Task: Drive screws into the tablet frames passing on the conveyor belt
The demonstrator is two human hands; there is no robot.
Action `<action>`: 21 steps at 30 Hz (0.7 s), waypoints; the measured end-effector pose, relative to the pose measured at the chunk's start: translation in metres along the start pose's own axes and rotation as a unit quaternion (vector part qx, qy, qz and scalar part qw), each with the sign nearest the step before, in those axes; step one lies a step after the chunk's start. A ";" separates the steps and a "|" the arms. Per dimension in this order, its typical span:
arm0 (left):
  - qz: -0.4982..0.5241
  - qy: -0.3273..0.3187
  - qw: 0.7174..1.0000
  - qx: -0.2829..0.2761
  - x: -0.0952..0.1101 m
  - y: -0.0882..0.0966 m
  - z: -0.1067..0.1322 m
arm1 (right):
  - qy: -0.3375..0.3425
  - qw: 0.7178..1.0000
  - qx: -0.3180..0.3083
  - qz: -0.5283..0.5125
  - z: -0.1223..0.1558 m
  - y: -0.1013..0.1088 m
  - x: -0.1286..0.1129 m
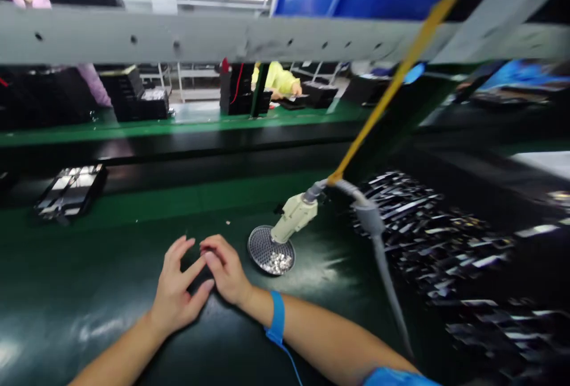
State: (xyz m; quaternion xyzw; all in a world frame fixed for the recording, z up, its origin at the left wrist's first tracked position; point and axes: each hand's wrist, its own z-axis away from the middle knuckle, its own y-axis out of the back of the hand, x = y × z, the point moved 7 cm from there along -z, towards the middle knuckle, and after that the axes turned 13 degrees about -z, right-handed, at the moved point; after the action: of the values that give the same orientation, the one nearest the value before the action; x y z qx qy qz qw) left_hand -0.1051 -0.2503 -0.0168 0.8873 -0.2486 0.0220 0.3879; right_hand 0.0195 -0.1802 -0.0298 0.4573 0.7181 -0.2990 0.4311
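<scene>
My left hand (178,288) and my right hand (225,270) rest close together on the dark green bench top (66,303), fingers touching around a small dark part (196,273) that is mostly hidden between them. The left fingers are spread over it; the right fingers curl onto its far edge. A blue wrist strap (276,316) with a cord sits on my right wrist. Just right of the hands lies a round perforated dish (267,249) holding several small silvery screws.
A beige electric screwdriver (294,215) hangs tilted over the dish on a yellow cord (392,86) and grey cable. Stacks of dark parts (427,225) lie at right, a black tray (71,190) at left. People work at a bench beyond the conveyor.
</scene>
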 end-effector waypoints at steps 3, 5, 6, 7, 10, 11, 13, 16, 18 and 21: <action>-0.044 -0.049 0.998 0.007 0.006 0.005 -0.004 | 0.069 0.997 -0.006 -0.021 0.002 0.001 -0.013; -0.037 -0.069 0.997 0.010 0.007 0.006 -0.005 | 0.106 0.993 -0.036 -0.034 0.006 -0.004 -0.020; -0.032 -0.077 0.996 0.011 0.008 0.007 -0.004 | 0.118 0.991 -0.047 -0.037 0.008 -0.006 -0.023; -0.026 -0.084 0.996 0.012 0.008 0.008 -0.003 | 0.129 0.989 -0.053 -0.041 0.010 -0.007 -0.026; -0.008 -0.108 0.994 0.021 0.010 0.011 0.000 | 0.161 0.984 -0.058 -0.051 0.013 -0.010 -0.034; -0.003 -0.114 0.993 0.026 0.010 0.012 0.001 | 0.171 0.982 -0.060 -0.054 0.014 -0.011 -0.035; 0.005 -0.119 0.992 0.037 0.011 0.015 0.001 | 0.185 0.979 -0.060 -0.059 0.015 -0.012 -0.037; 0.014 -0.109 0.993 0.040 0.011 0.016 -0.001 | 0.177 0.980 -0.051 -0.070 0.014 -0.010 -0.035; 0.033 -0.085 0.995 0.031 0.008 0.013 -0.003 | 0.151 0.985 -0.054 -0.062 0.012 -0.009 -0.031; 0.114 -0.023 0.993 0.005 -0.002 0.004 -0.004 | 0.101 0.992 -0.072 -0.005 0.009 -0.009 -0.023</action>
State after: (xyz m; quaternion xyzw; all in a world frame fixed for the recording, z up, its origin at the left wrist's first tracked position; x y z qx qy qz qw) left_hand -0.1081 -0.2494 -0.0118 0.8554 -0.3566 0.0472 0.3728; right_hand 0.0188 -0.2001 -0.0129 0.4493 0.7799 -0.2007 0.3869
